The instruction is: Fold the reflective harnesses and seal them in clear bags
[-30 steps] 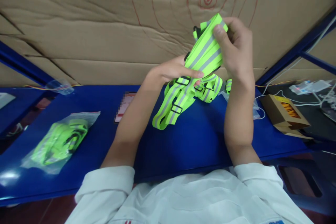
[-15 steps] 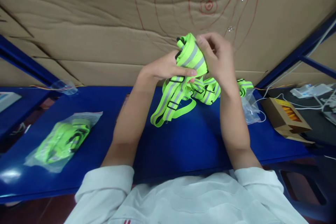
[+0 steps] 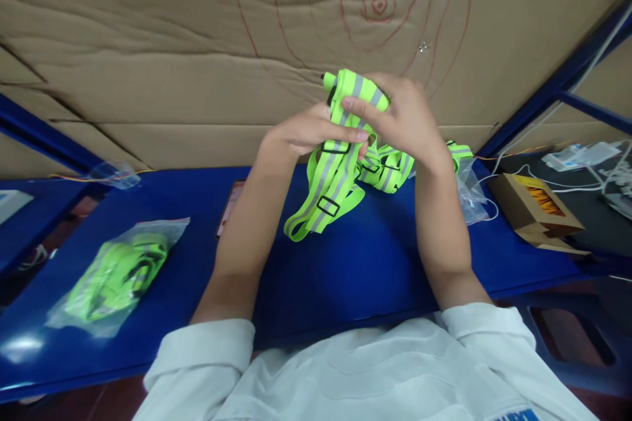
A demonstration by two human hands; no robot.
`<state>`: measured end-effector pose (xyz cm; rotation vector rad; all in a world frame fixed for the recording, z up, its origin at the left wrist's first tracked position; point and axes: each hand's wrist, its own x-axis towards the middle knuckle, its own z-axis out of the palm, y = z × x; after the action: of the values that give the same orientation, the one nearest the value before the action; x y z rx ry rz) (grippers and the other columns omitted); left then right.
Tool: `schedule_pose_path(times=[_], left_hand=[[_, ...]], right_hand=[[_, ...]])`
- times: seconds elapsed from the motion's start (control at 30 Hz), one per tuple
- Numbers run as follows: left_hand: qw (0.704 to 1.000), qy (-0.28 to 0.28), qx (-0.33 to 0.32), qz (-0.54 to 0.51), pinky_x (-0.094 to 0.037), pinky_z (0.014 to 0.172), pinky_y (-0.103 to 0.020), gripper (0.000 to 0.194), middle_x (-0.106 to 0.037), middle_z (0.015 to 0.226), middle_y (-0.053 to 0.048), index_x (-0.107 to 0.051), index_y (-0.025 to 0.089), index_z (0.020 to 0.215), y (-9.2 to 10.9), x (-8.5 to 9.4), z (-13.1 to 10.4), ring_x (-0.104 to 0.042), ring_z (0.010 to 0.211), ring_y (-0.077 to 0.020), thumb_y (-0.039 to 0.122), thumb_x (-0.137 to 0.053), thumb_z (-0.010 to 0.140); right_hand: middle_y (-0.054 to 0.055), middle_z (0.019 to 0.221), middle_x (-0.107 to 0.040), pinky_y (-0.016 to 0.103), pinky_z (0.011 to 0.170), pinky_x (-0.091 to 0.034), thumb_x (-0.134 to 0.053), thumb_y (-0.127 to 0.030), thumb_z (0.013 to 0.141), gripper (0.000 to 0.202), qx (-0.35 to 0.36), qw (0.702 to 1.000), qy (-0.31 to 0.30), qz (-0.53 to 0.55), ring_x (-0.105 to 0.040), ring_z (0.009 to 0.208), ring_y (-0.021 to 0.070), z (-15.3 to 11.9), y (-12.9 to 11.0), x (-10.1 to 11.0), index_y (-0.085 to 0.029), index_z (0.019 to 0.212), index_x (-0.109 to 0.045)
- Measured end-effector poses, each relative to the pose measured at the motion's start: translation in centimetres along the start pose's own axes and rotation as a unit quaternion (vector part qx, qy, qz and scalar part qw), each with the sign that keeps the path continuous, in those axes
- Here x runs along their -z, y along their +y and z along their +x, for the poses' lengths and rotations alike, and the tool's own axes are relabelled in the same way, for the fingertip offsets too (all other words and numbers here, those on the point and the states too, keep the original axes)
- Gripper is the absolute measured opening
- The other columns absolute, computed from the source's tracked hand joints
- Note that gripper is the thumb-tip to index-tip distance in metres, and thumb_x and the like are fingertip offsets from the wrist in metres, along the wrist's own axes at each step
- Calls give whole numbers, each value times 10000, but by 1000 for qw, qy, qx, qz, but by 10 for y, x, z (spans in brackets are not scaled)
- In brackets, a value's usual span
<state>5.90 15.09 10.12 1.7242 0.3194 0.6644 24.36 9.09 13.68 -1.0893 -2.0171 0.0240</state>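
While the left hand (image 3: 311, 133) pinches the straps (image 3: 323, 174) between thumb and fingers, the right hand (image 3: 407, 115) closes around their folded upper end, its thumb lying across the front. The straps are over the table (image 3: 355, 270), loops hanging below the left hand. A bag (image 3: 174, 230) of similar straps lies left of the left forearm; the box (image 3: 536, 210) stands well to the right.

Creased, red-marked cardboard (image 3: 148, 79) stands behind the far edge of the blue bench (image 3: 340, 270); a glare (image 3: 22, 345) whitens its near left corner, reddish floor (image 3: 106, 401) below
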Motion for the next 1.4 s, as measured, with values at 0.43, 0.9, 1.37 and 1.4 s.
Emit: schedule_pose_path(times=[0.43, 0.9, 1.37, 1.4], left_hand=[[999, -26, 19, -6, -615, 1011, -432, 422, -812, 1013, -28, -796, 180, 1047, -3, 1, 0, -772, 1074, -278, 485, -902, 776], [996, 80, -22, 33, -640, 940, -425, 364, -781, 1045, -31, -761, 184, 1102, 18, -11, -8, -769, 1003, -272, 408, -867, 836], [994, 71, -8, -82, -625, 1024, -478, 318, -803, 1031, -55, -717, 152, 1088, 3, -36, 14, -776, 1066, -286, 98, -815, 790], [993, 72, -5, -92, -632, 1008, -483, 317, -804, 1007, -57, -716, 150, 1081, 1, -37, 16, -782, 1040, -288, 93, -814, 785]], right_hand=[[44, 988, -769, 476, 916, -556, -642, -734, 910, 426, -17, 990, 133, 40, -688, 964, 298, 0, 25, 24, -320, 959, -728], [69, 1181, -766, 527, 1077, -510, -568, -699, 970, 440, 25, 993, 117, -25, -660, 1177, 348, -2, 12, 25, -311, 1067, -751], [-81, 1298, -764, 540, 1136, -473, -551, -754, 876, 450, -50, 996, 62, -45, -603, 1295, 333, 0, 5, 19, -494, 1204, -715], [-67, 1302, -761, 540, 1121, -473, -566, -728, 885, 418, -45, 996, 61, -45, -611, 1270, 330, 0, 6, 20, -482, 1186, -721]])
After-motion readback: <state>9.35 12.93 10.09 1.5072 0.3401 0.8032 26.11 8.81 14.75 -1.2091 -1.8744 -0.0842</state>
